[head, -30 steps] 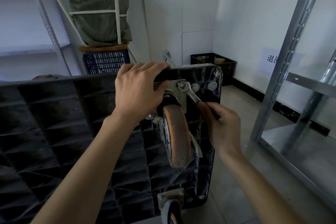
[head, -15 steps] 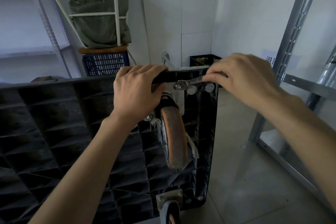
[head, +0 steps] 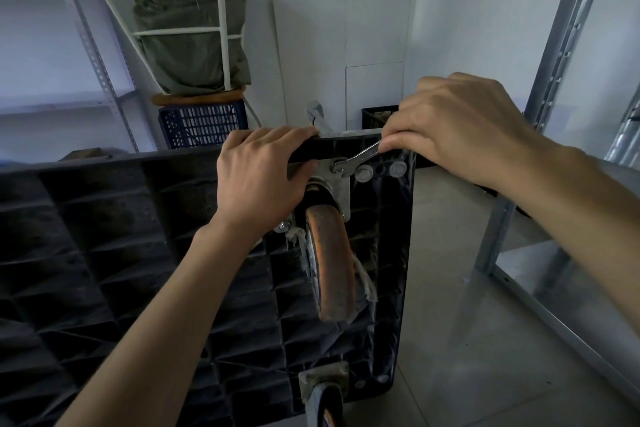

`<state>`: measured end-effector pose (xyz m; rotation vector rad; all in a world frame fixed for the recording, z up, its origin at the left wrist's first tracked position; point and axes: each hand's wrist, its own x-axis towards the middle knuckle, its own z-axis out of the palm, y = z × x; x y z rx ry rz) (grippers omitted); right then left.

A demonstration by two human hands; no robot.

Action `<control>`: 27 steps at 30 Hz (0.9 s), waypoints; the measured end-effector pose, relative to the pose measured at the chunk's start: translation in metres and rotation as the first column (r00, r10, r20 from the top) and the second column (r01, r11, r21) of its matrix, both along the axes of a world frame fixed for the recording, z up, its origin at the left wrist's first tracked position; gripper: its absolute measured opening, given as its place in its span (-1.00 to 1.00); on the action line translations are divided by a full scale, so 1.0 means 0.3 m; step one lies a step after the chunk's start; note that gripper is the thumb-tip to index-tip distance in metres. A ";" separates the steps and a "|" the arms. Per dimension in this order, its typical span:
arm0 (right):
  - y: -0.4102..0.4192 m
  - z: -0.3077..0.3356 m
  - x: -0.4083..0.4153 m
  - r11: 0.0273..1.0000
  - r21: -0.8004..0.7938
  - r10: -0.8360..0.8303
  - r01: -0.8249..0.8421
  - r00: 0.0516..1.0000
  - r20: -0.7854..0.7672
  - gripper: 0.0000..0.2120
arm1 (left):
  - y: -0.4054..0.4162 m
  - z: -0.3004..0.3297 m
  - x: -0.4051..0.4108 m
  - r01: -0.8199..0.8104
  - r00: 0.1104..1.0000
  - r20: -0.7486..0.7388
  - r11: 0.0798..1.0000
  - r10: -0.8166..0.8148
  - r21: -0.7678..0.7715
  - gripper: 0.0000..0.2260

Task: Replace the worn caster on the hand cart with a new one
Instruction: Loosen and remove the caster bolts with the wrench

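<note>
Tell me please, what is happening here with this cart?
A person is working on a hand cart tipped on its side, so its ribbed underside faces the camera. The left hand grips the cart's top edge to steady it. The right hand holds a wrench whose head sits on a bolt at the mounting plate of the worn orange caster. The caster is still attached. No new caster is in view.

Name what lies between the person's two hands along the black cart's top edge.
In the head view, between left hand and right hand: bare black cart edge and the silver wrench head on a bolt.
</note>
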<state>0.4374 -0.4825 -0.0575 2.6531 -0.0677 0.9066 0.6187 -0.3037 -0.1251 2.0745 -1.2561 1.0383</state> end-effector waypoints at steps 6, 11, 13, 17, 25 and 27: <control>-0.027 -0.052 -0.017 0.977 0.210 0.019 -0.037 0.996 0.084 -0.66 | 0.003 0.001 0.003 0.008 1.000 0.014 1.000 -0.008 0.013 -0.64; -0.045 -0.158 -0.038 0.783 0.606 -0.089 -0.138 0.940 0.328 -0.78 | 0.009 0.006 0.012 0.074 0.997 0.031 0.996 -0.075 0.043 -0.61; -0.041 -0.193 -0.050 0.699 0.680 -0.104 -0.222 0.909 0.404 -0.83 | 0.016 0.017 0.016 0.149 0.989 0.003 0.988 -0.149 0.043 -0.62; -0.017 -0.232 -0.059 0.576 0.753 -0.133 -0.319 0.872 0.471 -0.87 | 0.011 0.051 0.021 0.291 0.954 0.030 0.946 -0.298 0.143 -0.67; 0.008 -0.278 -0.053 0.465 0.803 -0.168 -0.373 0.853 0.494 -0.83 | -0.039 0.081 0.031 0.366 0.924 0.009 0.891 -0.383 0.267 -0.78; 0.013 -0.292 -0.056 0.441 0.813 -0.171 -0.382 0.853 0.493 -0.81 | -0.046 0.079 0.032 0.355 0.925 0.030 0.892 -0.378 0.279 -0.80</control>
